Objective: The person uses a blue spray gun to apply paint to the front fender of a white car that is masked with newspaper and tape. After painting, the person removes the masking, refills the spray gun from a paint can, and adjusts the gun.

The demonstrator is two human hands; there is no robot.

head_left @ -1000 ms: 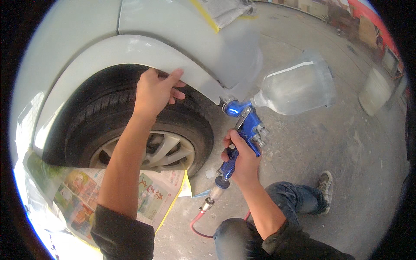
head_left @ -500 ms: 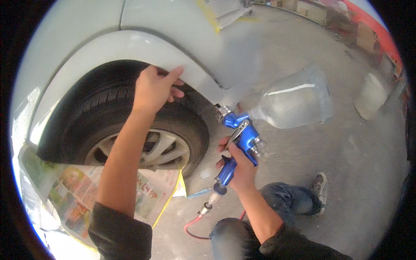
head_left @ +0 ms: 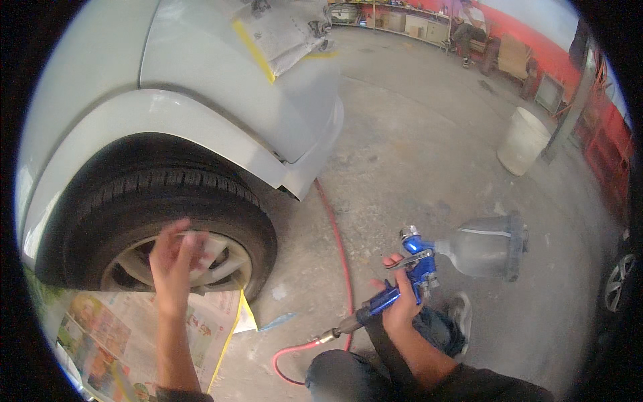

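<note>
My right hand point(head_left: 403, 301) is wrapped round the handle of a blue spray gun point(head_left: 422, 268). A translucent paint cup point(head_left: 485, 246) is attached to the gun, and its metal nozzle tilts up and away. From the handle's lower end runs a red air hose point(head_left: 343, 261) that loops across the floor. In front of the wheel point(head_left: 231, 266), my left hand point(head_left: 175, 262) is raised, holding nothing, with its fingers apart and slightly blurred. Above the tyre curves the pale fender point(head_left: 221, 127) of a light-coloured car. Printed paper edged in yellow tape point(head_left: 216, 335) covers the panel below the wheel.
Masking sheeting point(head_left: 288, 33) is taped at the car's end. A white bucket point(head_left: 524, 142) stands on the concrete floor at right, near a post. At the back, a person point(head_left: 470, 25) sits by shelves and a red wall. Another car's wheel point(head_left: 619, 283) shows at far right.
My left hand has come down from the fender edge to in front of the wheel. The spray gun, still in my right hand, has moved right, down and away from the car. The view has shifted.
</note>
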